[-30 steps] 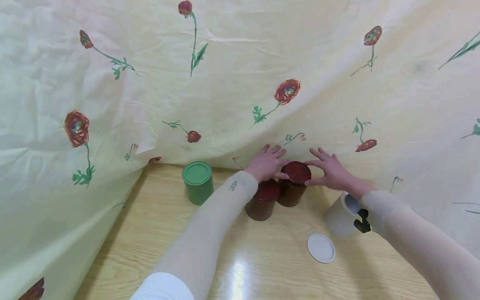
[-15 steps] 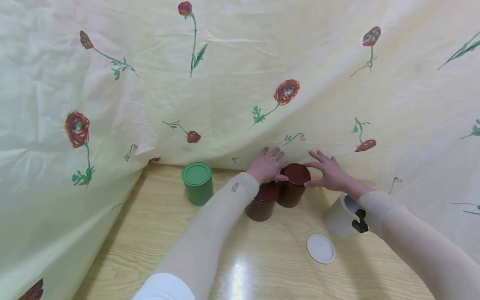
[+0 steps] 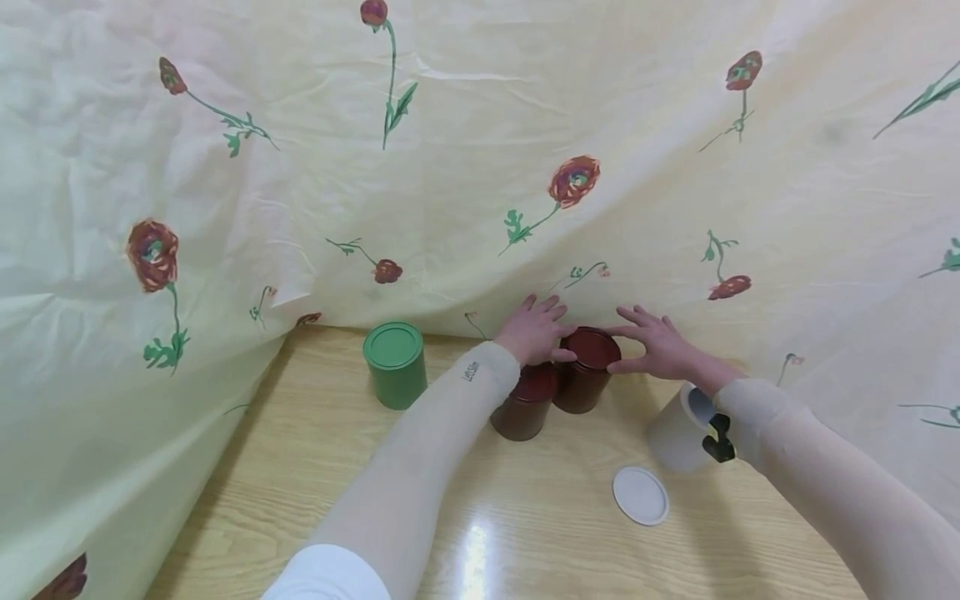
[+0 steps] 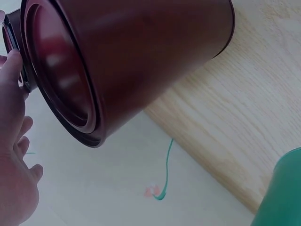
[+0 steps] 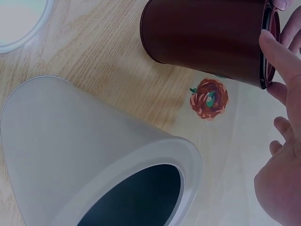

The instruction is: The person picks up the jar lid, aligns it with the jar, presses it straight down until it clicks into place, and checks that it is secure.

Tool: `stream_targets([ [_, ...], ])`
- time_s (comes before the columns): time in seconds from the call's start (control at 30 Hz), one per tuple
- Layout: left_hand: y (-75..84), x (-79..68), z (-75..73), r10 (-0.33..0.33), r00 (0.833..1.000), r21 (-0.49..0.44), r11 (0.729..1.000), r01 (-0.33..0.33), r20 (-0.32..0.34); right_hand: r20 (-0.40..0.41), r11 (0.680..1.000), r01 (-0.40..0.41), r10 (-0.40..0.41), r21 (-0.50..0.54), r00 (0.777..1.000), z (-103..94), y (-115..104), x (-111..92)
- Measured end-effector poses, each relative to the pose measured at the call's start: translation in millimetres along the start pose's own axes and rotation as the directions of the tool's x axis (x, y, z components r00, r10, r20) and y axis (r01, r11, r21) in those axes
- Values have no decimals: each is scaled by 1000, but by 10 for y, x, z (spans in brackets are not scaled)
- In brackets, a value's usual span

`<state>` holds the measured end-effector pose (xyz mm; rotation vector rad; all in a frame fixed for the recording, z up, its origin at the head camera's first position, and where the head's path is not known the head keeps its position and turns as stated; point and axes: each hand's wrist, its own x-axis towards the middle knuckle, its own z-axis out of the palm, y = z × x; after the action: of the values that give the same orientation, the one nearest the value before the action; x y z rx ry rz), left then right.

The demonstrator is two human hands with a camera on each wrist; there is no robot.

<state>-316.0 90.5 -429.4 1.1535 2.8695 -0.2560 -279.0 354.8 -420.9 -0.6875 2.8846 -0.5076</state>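
Both arms, in pale close-fitting sleeves, reach forward side by side. The left hand (image 3: 534,331) lies palm down, its fingers spread and nearly straight, the thumb pointing toward the other hand. The right hand (image 3: 654,343) mirrors it, its fingers (image 5: 277,56) extended and splayed, the thumb turned inward. A small black clip sits at the right wrist.

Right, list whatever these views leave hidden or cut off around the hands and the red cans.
- Front dark red can: head view, left sleeve covers part.
- White can: inside dark in right wrist view; contents unknowable.
- Green can: left wrist view, cut by the frame edge.
- Sleeve lettering: too small to read.
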Motion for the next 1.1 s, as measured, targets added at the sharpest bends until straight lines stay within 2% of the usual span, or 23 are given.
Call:
stream_targets([
  [0.23, -10, -3, 1, -1, 1000, 16, 1000, 1, 14, 40, 1000, -28, 28, 1, 999, 0, -43, -24],
  [0.43, 19, -39, -15, -8, 1000, 23, 1000, 8, 24, 46, 998, -26, 28, -56, 999, 52, -56, -48],
  [0.6, 51, -63, -15, -12, 1000, 13, 1000, 12, 13, 6, 998, -7, 7, -55, 1000, 98, -31, -75],
  [0.8, 73, -21, 29, -27, 1000, -16, 999, 27, -5, -69, 998, 30, -34, -61, 997, 90, -4, -95],
  [1.1, 100, 8, 9, -77, 997, -54, 996, 78, 20, -66, 994, 33, -40, -100, 997, 88, -39, -69],
])
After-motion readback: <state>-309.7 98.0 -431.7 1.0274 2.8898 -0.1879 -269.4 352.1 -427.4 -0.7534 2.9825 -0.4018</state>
